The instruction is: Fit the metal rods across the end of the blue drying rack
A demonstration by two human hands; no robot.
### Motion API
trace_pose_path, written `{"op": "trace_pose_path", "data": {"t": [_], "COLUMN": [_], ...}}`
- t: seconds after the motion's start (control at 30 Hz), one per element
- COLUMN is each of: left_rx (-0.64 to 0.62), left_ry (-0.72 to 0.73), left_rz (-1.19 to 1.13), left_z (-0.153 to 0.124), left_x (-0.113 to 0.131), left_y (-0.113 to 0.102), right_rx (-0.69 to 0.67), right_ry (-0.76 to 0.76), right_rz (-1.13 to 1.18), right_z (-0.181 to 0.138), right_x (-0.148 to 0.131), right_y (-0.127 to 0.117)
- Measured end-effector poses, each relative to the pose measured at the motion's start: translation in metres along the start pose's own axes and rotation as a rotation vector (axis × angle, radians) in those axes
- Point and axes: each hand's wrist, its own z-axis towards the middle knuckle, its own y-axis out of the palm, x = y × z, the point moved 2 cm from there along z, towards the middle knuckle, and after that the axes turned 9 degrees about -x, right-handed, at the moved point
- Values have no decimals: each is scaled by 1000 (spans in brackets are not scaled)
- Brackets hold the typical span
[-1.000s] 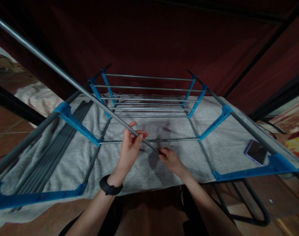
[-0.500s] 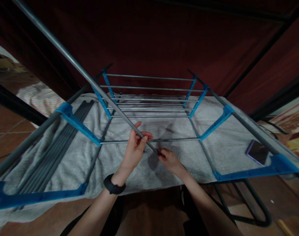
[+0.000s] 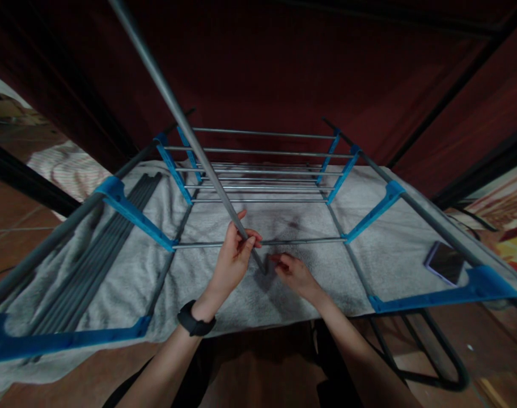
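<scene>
Grey rod [image 3: 218, 184] is pinched in the left hand [image 3: 235, 255], the right hand [image 3: 296, 276] loosely spread just beside.

No text, label, brand, number or sign can be read anywhere in the frame. At the right, the smartphone [image 3: 445, 263] has a dark screen with no legible characters. The patterned fabric [image 3: 514, 249] at the right edge bears red and yellow patches, too blurred to tell whether any is lettering. No marking is legible on the black wristband [image 3: 195, 320], lower centre-left, or the blue plastic bracket [image 3: 445, 297], lower right.
</scene>
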Motion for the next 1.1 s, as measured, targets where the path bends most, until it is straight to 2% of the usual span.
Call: {"op": "trace_pose_path", "data": {"t": [0.27,0.63,1.1], "left_rx": [-7,69,174], "left_ry": [27,93,-23], "left_rz": [140,195,335], "left_z": [-1,4,3], "left_x": [-1,-8,-30], "left_y": [-4,-19,-49], "right_rx": [64,251,282], "right_ry": [1,-73,13], "right_rz": [-7,91,95], "right_z": [1,4,7], "right_x": [2,12,19], "right_y": [-9,-26,-40]}}
